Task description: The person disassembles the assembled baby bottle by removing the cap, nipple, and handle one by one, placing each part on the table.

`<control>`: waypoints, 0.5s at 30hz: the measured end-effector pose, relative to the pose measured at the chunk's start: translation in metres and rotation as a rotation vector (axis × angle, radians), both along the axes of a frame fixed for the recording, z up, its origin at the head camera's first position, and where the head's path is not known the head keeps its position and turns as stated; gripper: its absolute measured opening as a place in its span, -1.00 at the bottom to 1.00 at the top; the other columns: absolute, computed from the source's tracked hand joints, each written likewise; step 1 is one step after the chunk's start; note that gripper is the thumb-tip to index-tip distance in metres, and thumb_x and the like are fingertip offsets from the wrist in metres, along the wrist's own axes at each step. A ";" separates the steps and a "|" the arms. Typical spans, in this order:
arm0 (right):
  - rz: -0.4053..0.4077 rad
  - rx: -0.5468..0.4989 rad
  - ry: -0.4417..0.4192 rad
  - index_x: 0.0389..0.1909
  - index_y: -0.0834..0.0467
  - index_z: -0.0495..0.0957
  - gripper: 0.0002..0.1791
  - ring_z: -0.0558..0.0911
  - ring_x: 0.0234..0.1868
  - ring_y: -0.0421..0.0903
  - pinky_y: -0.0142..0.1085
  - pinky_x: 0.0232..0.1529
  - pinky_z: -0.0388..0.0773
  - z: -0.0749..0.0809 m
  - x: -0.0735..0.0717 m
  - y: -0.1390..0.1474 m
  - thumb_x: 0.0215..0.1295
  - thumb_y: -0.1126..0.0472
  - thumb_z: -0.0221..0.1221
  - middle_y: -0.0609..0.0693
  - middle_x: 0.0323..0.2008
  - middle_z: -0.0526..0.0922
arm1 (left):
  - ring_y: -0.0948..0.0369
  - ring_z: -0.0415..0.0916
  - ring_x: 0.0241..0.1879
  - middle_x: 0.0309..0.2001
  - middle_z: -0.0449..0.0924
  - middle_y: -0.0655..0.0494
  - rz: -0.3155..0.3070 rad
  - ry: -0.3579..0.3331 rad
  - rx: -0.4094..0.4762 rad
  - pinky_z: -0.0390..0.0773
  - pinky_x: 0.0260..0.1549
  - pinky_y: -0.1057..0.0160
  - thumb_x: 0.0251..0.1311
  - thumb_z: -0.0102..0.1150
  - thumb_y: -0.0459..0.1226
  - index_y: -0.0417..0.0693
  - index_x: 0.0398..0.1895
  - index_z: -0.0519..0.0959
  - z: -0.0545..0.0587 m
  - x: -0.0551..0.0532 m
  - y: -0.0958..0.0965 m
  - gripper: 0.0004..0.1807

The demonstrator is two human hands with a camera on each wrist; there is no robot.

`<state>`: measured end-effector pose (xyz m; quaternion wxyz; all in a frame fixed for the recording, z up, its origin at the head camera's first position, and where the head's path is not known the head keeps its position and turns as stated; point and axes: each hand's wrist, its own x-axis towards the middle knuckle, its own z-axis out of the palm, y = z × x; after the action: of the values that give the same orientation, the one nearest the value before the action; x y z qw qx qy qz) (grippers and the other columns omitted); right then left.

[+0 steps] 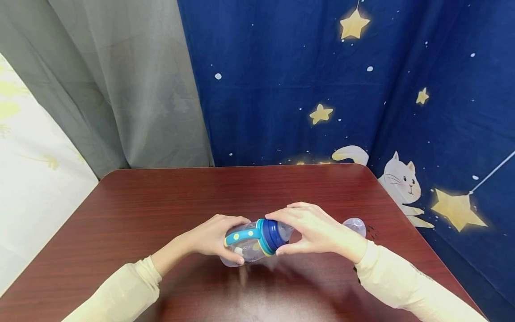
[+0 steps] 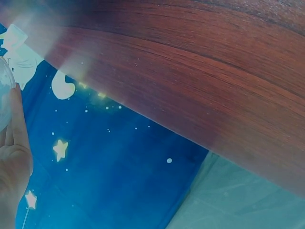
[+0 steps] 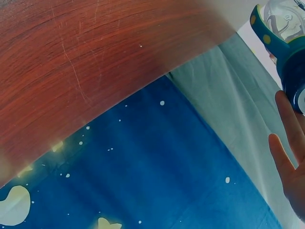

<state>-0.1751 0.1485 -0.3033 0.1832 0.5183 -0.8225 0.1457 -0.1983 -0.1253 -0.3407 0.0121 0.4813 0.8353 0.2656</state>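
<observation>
A baby bottle with a clear body, a teal handle with yellow dots and a dark blue collar lies tilted on its side between both hands in the head view. My left hand grips the bottom end of its body, thumb on the near side. My right hand holds the dark blue collar between thumb and fingers, partly covering the clear teat end. In the right wrist view the collar meets the fingertips. A clear dome-shaped cap sits behind my right wrist, partly hidden by it.
The dark red wooden table extends under both arms, its far edge against a grey curtain and a blue starry curtain. A small dark patch shows on the tabletop beside the cap.
</observation>
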 end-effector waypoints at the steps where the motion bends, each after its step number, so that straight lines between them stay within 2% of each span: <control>1: 0.006 0.003 0.004 0.05 0.06 0.42 -0.29 0.46 -0.10 -0.23 -0.24 -0.04 0.33 0.000 0.000 0.000 -0.08 -0.29 0.17 -0.18 -0.06 0.50 | 0.41 0.40 -0.34 -0.25 0.46 0.36 -0.001 -0.001 0.000 0.43 -0.39 0.39 -0.28 0.26 0.21 0.01 0.00 0.39 0.000 0.000 0.000 -0.24; 8: 0.069 0.005 0.032 0.06 0.10 0.41 -0.27 0.44 -0.03 -0.23 -0.18 0.04 0.27 0.001 -0.001 0.000 -0.10 -0.24 0.22 -0.11 -0.02 0.49 | 0.42 0.39 -0.34 -0.25 0.45 0.38 0.013 -0.018 -0.011 0.43 -0.40 0.40 -0.28 0.25 0.23 0.04 0.00 0.39 0.000 0.000 0.000 -0.24; 15: 0.092 0.028 0.063 0.09 0.12 0.38 -0.25 0.40 0.04 -0.22 -0.16 0.08 0.22 0.001 0.000 0.001 -0.09 -0.23 0.22 -0.06 0.02 0.47 | 0.42 0.40 -0.34 -0.25 0.46 0.38 0.009 -0.009 -0.003 0.43 -0.40 0.40 -0.28 0.26 0.22 0.02 0.00 0.39 -0.001 0.001 -0.001 -0.25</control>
<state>-0.1755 0.1492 -0.3021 0.1951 0.5624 -0.7936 0.1261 -0.1974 -0.1264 -0.3414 0.0154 0.4763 0.8378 0.2665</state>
